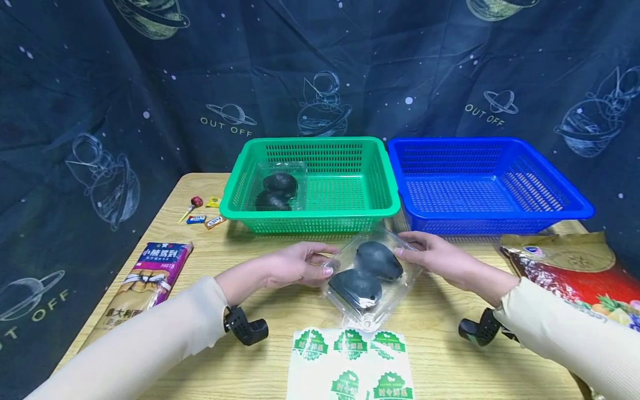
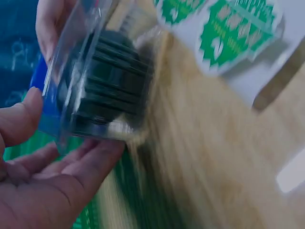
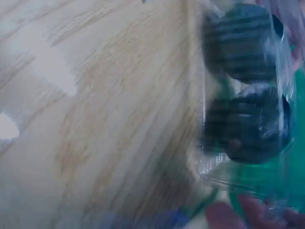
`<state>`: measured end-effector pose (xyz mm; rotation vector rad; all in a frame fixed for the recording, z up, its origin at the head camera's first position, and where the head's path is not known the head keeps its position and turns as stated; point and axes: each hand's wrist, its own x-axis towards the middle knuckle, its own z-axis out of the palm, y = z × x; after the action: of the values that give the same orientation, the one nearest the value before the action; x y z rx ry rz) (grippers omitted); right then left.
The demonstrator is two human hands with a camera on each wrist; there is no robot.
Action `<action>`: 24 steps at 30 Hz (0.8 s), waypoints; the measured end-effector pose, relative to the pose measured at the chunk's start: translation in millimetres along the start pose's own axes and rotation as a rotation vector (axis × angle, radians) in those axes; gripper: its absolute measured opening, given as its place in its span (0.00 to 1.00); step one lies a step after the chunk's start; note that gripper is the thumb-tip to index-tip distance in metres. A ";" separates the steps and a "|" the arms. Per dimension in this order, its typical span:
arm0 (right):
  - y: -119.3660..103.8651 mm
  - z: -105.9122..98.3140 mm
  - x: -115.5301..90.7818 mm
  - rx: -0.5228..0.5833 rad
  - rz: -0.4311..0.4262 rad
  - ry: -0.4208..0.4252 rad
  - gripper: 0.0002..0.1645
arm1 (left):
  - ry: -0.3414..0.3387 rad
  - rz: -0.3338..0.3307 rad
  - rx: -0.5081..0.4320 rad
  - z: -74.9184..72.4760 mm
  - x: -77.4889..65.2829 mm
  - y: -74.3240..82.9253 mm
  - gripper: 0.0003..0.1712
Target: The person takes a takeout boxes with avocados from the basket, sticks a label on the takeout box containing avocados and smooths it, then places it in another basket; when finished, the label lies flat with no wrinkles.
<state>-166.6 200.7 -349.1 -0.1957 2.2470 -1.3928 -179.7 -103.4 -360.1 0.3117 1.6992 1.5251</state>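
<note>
Between both hands, in front of the green basket, a clear plastic clamshell box [image 1: 345,311] is held at a slant. Two dark avocados [image 1: 378,260] lie inside it. My left hand [image 1: 299,265] holds the box's left side, its thumb at the edge; in the left wrist view the fingers [image 2: 90,164] reach beneath the box. My right hand [image 1: 434,254] grips the upper right corner, and its fingertips show blurred at the bottom of the right wrist view. Just below the box lies a white sheet [image 1: 312,380] of round green stickers.
The green basket [image 1: 310,214] holds another clear box [image 1: 300,186] of avocados. Beside it stands a blue basket [image 1: 495,215]. At left are a pasta packet [image 1: 145,278], a lollipop [image 1: 196,202] and small wrapped sweets [image 1: 215,222]. A red and gold bag [image 1: 575,266] lies at right.
</note>
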 end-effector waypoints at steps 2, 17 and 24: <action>3.5 0.9 1.3 0.036 -0.010 -0.036 0.45 | 0.012 0.009 -0.049 -5.9 4.8 -1.2 0.30; 0.6 32.3 -24.4 0.132 0.048 0.038 0.52 | 0.603 0.055 0.121 45.5 -13.4 -14.4 0.53; 2.9 31.3 -20.6 0.092 -0.037 0.005 0.51 | 0.512 0.078 0.163 42.6 -13.9 -19.2 0.56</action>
<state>-133.4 184.4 -356.2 -0.2038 2.1876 -1.5140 -134.9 -86.6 -369.6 0.0704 2.2387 1.6183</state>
